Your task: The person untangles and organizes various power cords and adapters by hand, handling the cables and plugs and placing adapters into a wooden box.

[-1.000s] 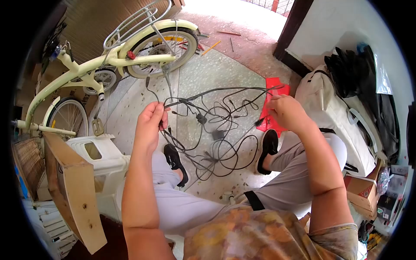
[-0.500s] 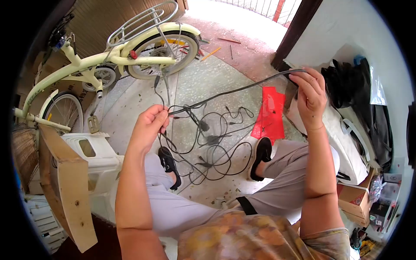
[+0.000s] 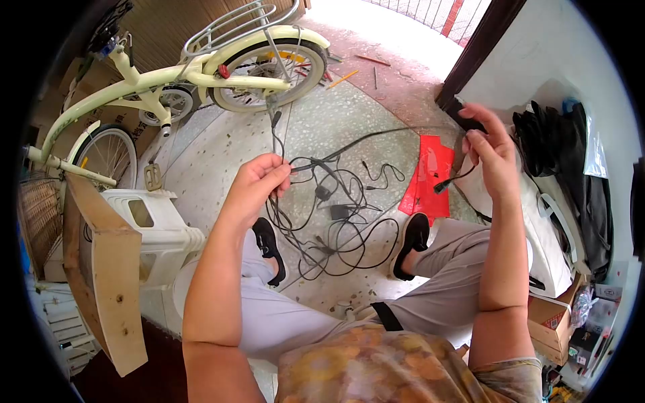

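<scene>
My left hand (image 3: 264,176) pinches a bundle of black cables near the bicycle's rear wheel; a short end with a plug (image 3: 275,119) sticks up above the fingers. From this grip a long black cable (image 3: 366,137) stretches right towards my right hand (image 3: 489,144). That hand is raised, with its index finger lifted and the other fingers curled by the cable; a black connector (image 3: 441,186) dangles below it to the left. The tangled black cables (image 3: 336,232) lie on the floor between my feet, with a black adapter box (image 3: 340,212) among them.
A pale yellow bicycle (image 3: 195,78) stands at the upper left. Red sheets (image 3: 428,178) lie by my right shoe, and a white bag (image 3: 537,232) is at the right. At the left are a white plastic stool (image 3: 154,215) and a wooden box (image 3: 121,295).
My right hand first moved up and right, drawing the cable taut; since then its index finger has lifted, the cable has sagged, and a connector now hangs there. My left hand keeps its pinch.
</scene>
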Tool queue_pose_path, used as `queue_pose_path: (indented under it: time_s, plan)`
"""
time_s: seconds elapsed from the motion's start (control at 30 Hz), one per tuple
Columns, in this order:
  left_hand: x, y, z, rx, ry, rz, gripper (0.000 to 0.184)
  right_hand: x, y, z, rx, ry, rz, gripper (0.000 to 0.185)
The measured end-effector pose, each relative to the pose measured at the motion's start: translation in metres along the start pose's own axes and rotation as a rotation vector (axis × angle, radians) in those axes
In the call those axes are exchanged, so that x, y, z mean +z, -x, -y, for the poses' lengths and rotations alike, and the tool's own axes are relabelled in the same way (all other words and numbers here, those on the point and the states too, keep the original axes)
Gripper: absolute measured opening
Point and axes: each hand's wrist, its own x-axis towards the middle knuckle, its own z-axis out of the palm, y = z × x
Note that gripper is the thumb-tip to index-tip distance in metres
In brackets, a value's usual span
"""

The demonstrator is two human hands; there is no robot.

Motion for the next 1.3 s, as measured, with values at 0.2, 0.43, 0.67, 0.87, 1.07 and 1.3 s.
queue_pose_path:
  time_s: [0.2, 0.43, 0.67, 0.87, 1.07, 1.3]
  plan:
    - [0.013, 0.003, -0.006, -0.017, 0.082, 0.089, 0.012, 0.015, 0.002, -0.02, -0.105, 0.4, 0.292, 0.014]
    - [0.018, 0.005, -0.005, -0.071, -0.012, 0.284, 0.015, 0.027, -0.008, -0.011, -0.438, 0.748, 0.248, 0.014]
    - [0.027, 0.013, -0.015, -0.12, -0.079, 0.342, 0.011, 0.041, -0.008, -0.036, -0.591, 0.876, 0.24, 0.015]
    - [0.023, 0.015, -0.016, -0.041, -0.049, 0.353, 0.011, 0.06, 0.011, -0.061, -0.285, 0.617, 0.553, 0.028]
    - [0.019, 0.009, -0.014, 0.023, 0.192, 0.278, 0.015, 0.083, 0.031, -0.077, -0.059, 0.239, 0.823, 0.036]
    - [0.009, -0.001, -0.009, 0.052, 0.341, 0.047, 0.026, 0.09, 0.044, -0.071, 0.452, -0.066, 0.99, 0.036]
